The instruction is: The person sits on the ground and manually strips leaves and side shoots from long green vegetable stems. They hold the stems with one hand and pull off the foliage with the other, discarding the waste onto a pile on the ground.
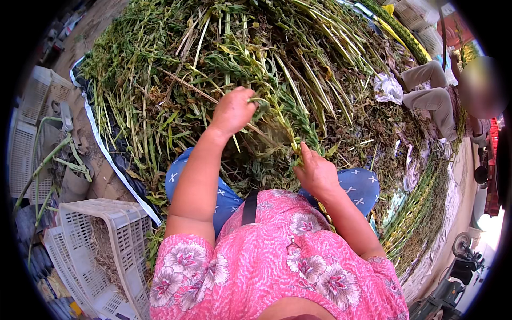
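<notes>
In the head view, my right hand [318, 172] grips the near end of a yellow-green plant stalk [282, 116] lined with pods or small leaves. The stalk slants up and away to the left over a wide heap of cut plants [132, 96]. My left hand [236, 108] is closed, with a bit of green leaf or stem [260, 100] pinched at its fingertips, beside that stalk. A second stalk, dark green and leafy [300, 120], lies along the right of the first, close to my right fingers. My palms are hidden.
White plastic crates [108, 248] stand on the left, one holding dry brown plant matter. A pale-edged sheet [96, 124] borders the heap. Another person [432, 88] sits at the right. More podded stalks [416, 204] lie at the lower right, with a wheeled vehicle [452, 276] beyond.
</notes>
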Action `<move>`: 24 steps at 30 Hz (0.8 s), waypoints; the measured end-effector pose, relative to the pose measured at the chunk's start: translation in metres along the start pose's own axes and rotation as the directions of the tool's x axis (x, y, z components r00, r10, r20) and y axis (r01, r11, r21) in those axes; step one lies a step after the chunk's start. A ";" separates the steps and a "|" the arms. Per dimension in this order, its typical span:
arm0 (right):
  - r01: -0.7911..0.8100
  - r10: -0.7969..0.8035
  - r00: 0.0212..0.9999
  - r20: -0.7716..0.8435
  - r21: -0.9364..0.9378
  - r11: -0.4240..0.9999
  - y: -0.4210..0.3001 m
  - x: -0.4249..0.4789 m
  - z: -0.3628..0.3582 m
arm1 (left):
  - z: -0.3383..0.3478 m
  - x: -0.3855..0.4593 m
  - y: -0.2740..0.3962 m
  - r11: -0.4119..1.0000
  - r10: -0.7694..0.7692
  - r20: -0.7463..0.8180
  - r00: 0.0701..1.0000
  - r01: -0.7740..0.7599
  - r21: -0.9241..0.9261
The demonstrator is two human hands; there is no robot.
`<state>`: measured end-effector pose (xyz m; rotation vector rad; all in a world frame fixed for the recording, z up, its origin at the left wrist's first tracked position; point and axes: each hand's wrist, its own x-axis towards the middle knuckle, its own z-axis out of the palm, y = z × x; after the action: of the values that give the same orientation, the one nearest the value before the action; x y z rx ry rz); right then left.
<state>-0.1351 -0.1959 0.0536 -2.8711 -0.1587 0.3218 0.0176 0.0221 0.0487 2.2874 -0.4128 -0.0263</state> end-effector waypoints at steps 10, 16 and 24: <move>-0.114 0.110 0.993 0.031 0.301 0.947 -0.002 0.011 -0.009 | 0.060 -0.012 -0.001 0.951 -0.071 0.430 0.900 -0.069 0.301; -0.138 0.170 0.985 -0.016 0.511 0.848 0.000 -0.003 -0.028 | 0.042 -0.011 0.015 0.990 0.128 0.281 0.951 -0.139 0.020; -0.059 0.229 0.958 -0.174 0.660 0.749 0.007 -0.001 -0.020 | 0.027 -0.008 0.023 0.950 0.233 0.231 0.945 -0.171 -0.259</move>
<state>-0.1311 -0.2070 0.0708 -2.1915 0.1957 0.0239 -0.0007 -0.0095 0.0461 2.0010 -0.7419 -0.2600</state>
